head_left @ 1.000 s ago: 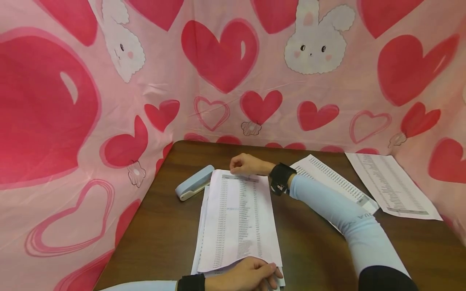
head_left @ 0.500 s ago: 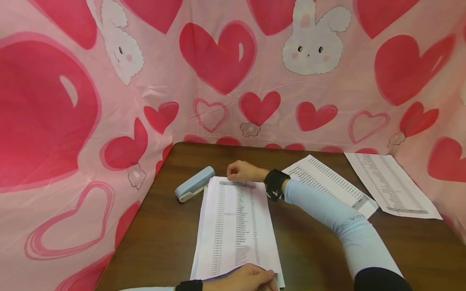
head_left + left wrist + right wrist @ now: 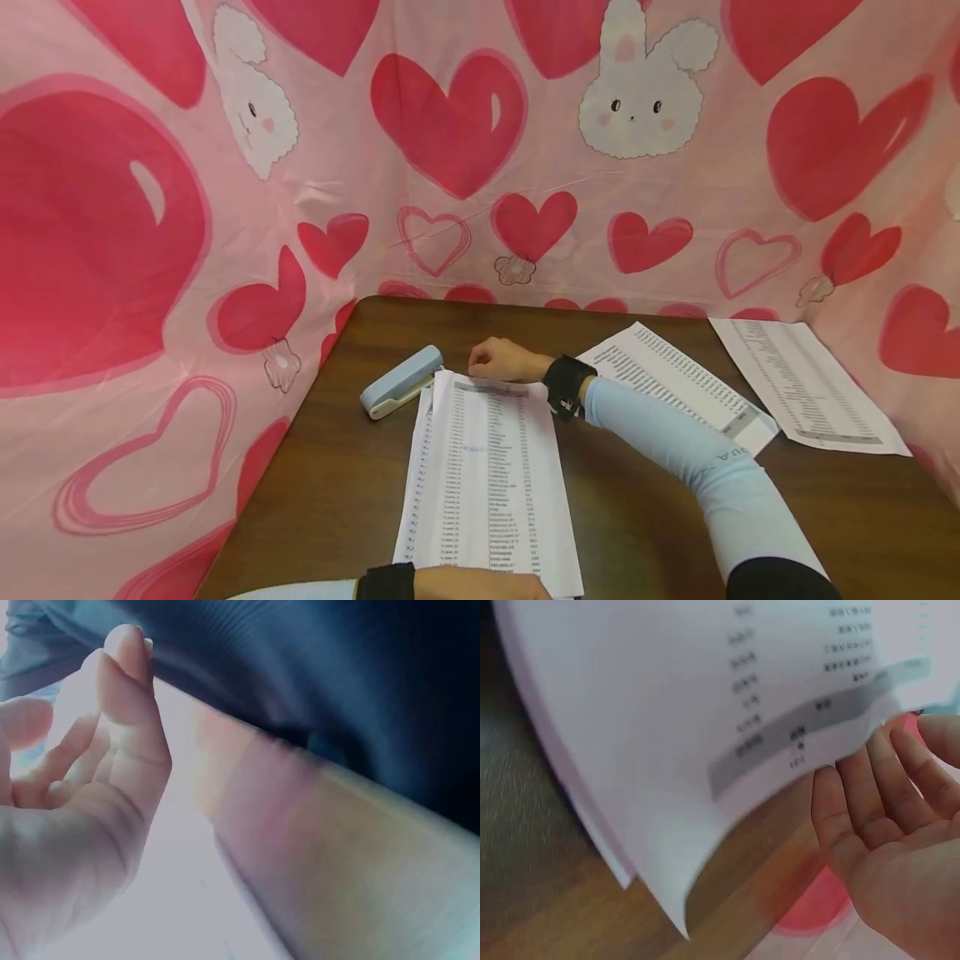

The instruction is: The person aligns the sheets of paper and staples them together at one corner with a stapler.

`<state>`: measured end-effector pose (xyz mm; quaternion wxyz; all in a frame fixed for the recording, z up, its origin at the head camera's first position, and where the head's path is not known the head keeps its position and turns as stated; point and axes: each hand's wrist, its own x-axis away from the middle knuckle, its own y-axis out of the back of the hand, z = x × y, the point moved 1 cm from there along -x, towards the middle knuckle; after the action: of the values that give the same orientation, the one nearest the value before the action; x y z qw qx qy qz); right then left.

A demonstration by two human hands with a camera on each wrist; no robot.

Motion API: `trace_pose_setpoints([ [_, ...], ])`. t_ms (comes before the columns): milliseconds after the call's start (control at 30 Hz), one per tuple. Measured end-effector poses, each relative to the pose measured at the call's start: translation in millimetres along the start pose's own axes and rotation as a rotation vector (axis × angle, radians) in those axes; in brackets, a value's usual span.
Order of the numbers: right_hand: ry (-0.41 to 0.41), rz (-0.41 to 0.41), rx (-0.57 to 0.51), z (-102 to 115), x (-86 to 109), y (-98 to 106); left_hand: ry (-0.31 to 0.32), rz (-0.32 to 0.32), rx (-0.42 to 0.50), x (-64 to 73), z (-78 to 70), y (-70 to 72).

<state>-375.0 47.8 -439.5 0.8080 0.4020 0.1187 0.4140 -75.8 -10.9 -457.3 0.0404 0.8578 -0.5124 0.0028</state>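
A printed sheet (image 3: 480, 467) lies on top of other papers (image 3: 414, 492), which stick out at its left side. My right hand (image 3: 504, 360) holds the sheet's far edge. In the right wrist view, the fingertips of my right hand (image 3: 892, 802) meet that raised, curving edge, beside its grey header band. My left hand (image 3: 480, 581) is at the near edge, its fingers below the frame. In the left wrist view, the left hand's fingers (image 3: 131, 724) are bent beside the white paper (image 3: 180, 892); whether they pinch any paper is unclear.
A light blue stapler (image 3: 401, 382) lies just left of the papers' far corner. Right of my right arm are two printed sheets, the nearer sheet (image 3: 675, 383) partly under the arm and the farther sheet (image 3: 810, 383). Pink heart-patterned cloth surrounds the brown table (image 3: 300, 500).
The sheet has shifted slightly toward me and its bulging near end has flattened. More of the paper beneath shows at its left. My left hand has moved lower, partly out of the head view.
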Motion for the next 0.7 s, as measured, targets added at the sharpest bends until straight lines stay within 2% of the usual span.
trace_pose_setpoints([
  [33,-0.006,0.002,-0.012,0,1.2,2,0.204,0.151,0.023,-0.6,-6.1,9.4],
  [67,-0.013,0.001,-0.018,0,2.2,3,0.174,0.284,0.104,0.8,-7.6,21.6],
  [100,-0.021,0.001,-0.024,0,3.6,6,0.211,0.234,0.157,-1.9,-10.2,24.9],
  [133,-0.031,0.001,-0.028,1,5.3,8,0.228,0.226,0.166,-4.2,-14.3,29.0],
  [300,-0.062,-0.023,-0.018,1,13.2,24,0.140,0.167,0.131,-19.2,-33.9,51.3],
  [400,-0.063,-0.048,-0.028,0,17.2,34,0.105,0.128,0.153,-26.8,-45.4,68.1],
  [533,-0.062,-0.069,-0.067,-1,22.8,44,0.106,0.050,0.094,-35.0,-54.5,85.7],
  [700,-0.066,-0.088,-0.127,4,34.0,54,0.136,-0.024,0.046,-46.1,-56.4,98.1],
])
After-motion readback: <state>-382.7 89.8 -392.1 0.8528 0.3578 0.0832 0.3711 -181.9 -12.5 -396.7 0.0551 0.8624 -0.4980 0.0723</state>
